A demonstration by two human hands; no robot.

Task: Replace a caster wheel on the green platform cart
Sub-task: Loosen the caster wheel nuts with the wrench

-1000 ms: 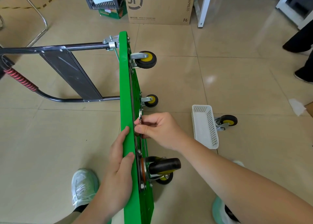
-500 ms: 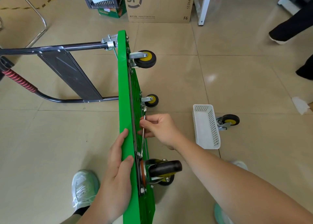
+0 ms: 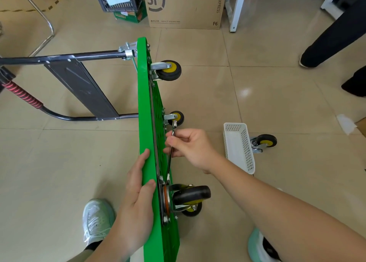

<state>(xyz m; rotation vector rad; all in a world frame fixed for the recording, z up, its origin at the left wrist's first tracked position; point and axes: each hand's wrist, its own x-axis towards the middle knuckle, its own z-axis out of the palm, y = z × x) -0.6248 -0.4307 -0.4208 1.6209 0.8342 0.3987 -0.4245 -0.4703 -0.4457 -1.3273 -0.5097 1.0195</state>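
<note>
The green platform cart (image 3: 145,107) stands on its long edge, underside facing right. My left hand (image 3: 138,194) grips its upper edge near me. My right hand (image 3: 190,145) pinches a slim metal wrench (image 3: 170,162) whose lower end sits at the mounting plate of the near black caster (image 3: 190,196). Two more yellow-hubbed casters, the far caster (image 3: 168,70) and the middle caster (image 3: 176,118), stick out of the underside. A loose caster wheel (image 3: 264,142) lies on the floor behind a white basket.
The white plastic basket (image 3: 238,147) sits on the tiles to the right. The cart's black folding handle (image 3: 79,83) lies to the left. A cardboard box (image 3: 184,6) and a crate stand at the back. Another person's dark legs (image 3: 332,34) are at the far right. My shoes flank the cart.
My right hand has swung the wrench away from the deck, so its upper end now points toward the middle caster. The other person's legs have shifted at the right.
</note>
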